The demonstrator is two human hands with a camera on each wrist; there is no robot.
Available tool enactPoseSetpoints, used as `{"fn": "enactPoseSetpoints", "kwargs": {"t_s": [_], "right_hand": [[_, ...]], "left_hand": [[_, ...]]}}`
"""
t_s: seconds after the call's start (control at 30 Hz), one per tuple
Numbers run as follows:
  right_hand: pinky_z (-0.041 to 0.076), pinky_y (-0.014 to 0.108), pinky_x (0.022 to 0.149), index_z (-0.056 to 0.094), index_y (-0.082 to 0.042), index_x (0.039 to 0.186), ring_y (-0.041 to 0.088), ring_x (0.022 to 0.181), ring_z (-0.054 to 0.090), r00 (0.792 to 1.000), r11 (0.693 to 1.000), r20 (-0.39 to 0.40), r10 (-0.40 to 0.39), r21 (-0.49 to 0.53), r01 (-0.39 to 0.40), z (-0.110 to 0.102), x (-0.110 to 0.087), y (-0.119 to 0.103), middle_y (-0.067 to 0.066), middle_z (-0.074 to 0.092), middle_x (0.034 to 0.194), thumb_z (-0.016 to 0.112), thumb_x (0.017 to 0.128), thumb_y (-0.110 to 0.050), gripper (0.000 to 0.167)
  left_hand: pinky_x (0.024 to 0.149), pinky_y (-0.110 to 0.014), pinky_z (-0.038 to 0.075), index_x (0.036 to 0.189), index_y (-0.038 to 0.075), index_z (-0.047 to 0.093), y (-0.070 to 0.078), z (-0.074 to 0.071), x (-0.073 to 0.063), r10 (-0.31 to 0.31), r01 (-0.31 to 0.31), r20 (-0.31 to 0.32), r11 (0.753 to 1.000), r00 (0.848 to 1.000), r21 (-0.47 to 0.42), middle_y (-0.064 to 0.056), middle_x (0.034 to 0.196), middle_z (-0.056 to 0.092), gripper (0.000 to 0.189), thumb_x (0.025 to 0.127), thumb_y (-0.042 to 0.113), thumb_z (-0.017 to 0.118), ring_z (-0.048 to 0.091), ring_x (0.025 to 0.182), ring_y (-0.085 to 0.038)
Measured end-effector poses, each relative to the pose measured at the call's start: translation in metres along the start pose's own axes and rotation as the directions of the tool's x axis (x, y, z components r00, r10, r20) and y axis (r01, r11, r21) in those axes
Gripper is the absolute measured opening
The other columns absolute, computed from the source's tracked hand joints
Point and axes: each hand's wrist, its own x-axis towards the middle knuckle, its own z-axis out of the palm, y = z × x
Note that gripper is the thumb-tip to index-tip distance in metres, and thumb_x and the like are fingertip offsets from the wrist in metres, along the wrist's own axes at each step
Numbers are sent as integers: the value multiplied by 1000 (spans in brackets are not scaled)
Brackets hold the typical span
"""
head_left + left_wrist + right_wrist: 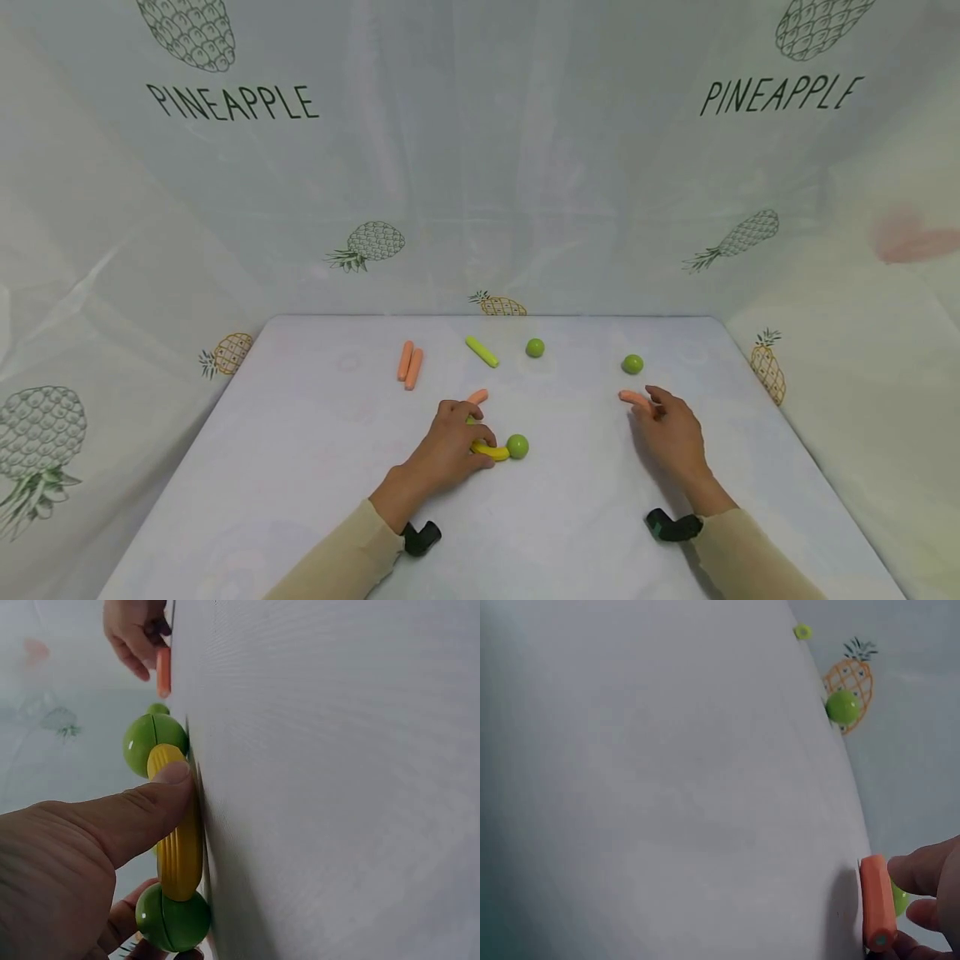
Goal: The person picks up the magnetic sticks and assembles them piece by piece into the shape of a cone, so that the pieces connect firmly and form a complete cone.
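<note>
My left hand [450, 446] pinches a curved yellow toy rod [180, 851], its thumb along one side. One end of that rod meets a green ball [517, 447]; a second green ball [174, 918] sits at the other end, close to the fingers. Just beyond the left hand an orange rod [478, 397] pokes out, partly hidden by the fingers. Over on the right, my right hand [675, 437] holds a straight orange rod [877, 904] between thumb and fingers. A small dot shows in that rod's end. Beyond it lies a green ball [633, 364].
Two orange rods [410, 365] lie side by side at the back left of the white table [300, 467]. A lime-green rod [482, 352] and another green ball [535, 347] are toward the back edge. A pineapple-print sheet [495, 167] hangs behind and at the sides.
</note>
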Motion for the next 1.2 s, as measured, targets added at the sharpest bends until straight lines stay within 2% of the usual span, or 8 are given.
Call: {"fn": "enactPoseSetpoints", "kwargs": {"t_s": [0.13, 0.23, 0.33, 0.5, 0.67, 0.97, 1.2], "right_hand": [[52, 51, 94, 53, 3, 149, 40, 117, 64, 997, 999, 64, 41, 7, -41, 3, -7, -6, 27, 66, 131, 63, 105, -24, 53], [53, 47, 91, 55, 1, 147, 38, 117, 66, 994, 1000, 108, 24, 14, -26, 4, -12, -10, 24, 67, 131, 64, 105, -27, 52], [54, 49, 94, 56, 1, 146, 38, 118, 66, 990, 1000, 141, -11, 13, 9, 2, -11, -11, 23, 68, 132, 66, 104, -28, 51], [49, 60, 102, 49, 1, 152, 45, 129, 57, 971, 996, 221, -85, 28, 81, -9, 4, -6, 26, 60, 143, 72, 102, -28, 62], [46, 62, 104, 45, -1, 157, 45, 134, 50, 939, 991, 318, -133, 45, 125, -13, 21, -1, 26, 52, 153, 76, 99, -28, 71], [47, 59, 99, 53, 3, 150, 42, 122, 54, 925, 987, 348, -149, 1, 159, -7, 34, 0, 29, 57, 139, 82, 93, -31, 73], [47, 60, 97, 51, -1, 150, 44, 125, 53, 938, 991, 321, -129, 16, 131, -2, 33, -1, 28, 57, 140, 84, 92, -32, 74]], "left_hand": [[103, -43, 47, 100, 27, 81, 0, 0, 0, 1, -1, 4, 1000, 1000, 4, -4, 132, 57, 16, 87, 31, 89, 40, 128, -29], [103, -43, 47, 101, 27, 81, 0, 0, 1, 3, -3, 11, 1000, 1000, 3, -3, 133, 56, 16, 88, 32, 88, 40, 128, -29], [105, -42, 48, 102, 27, 81, 0, 1, 1, -2, 2, 24, 1000, 1000, -1, -2, 134, 55, 16, 89, 32, 88, 39, 131, -28], [106, -41, 49, 104, 28, 81, 3, 0, 2, -11, 12, 48, 1000, 999, -21, -1, 136, 54, 16, 89, 31, 87, 37, 134, -27], [107, -42, 49, 104, 27, 81, 5, 0, 2, -5, 8, 57, 999, 998, -43, -1, 138, 54, 16, 89, 29, 87, 36, 135, -27], [108, -41, 49, 104, 28, 81, 5, 3, 2, -5, 7, 61, 1000, 998, -25, 0, 139, 54, 16, 90, 31, 87, 36, 136, -26], [107, -40, 49, 104, 29, 81, 6, 1, 2, -4, 6, 68, 1000, 998, -27, -1, 139, 54, 15, 90, 31, 86, 36, 136, -26]]}}
